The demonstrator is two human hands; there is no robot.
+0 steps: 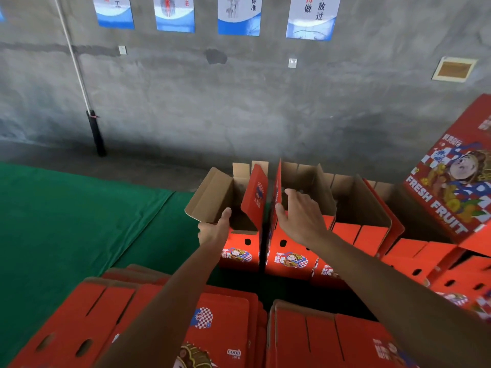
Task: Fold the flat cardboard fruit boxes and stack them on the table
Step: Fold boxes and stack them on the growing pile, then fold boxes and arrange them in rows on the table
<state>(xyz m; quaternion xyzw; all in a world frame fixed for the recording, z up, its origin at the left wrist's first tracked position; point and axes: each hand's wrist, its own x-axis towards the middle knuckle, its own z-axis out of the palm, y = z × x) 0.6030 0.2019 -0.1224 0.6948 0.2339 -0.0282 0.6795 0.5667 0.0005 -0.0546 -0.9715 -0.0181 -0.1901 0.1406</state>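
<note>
Evidently placing: left hand grips the folded box (flaps up), right hand open beside it; next, release squarely.

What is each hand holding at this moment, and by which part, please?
The left hand grips the folded fruit box at its near top edge. The right hand rests open against the neighbouring box's upright flap, gripping nothing.

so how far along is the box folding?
Done: a row of folded boxes stands open-topped by the wall, more lying to the right.
In hand: the left hand grips the near rim of the leftmost box, flaps still up; the right hand touches the neighbouring box's flap, grip unclear.
Left: two piles of flat boxes nearest the camera remain unfolded.
</note>
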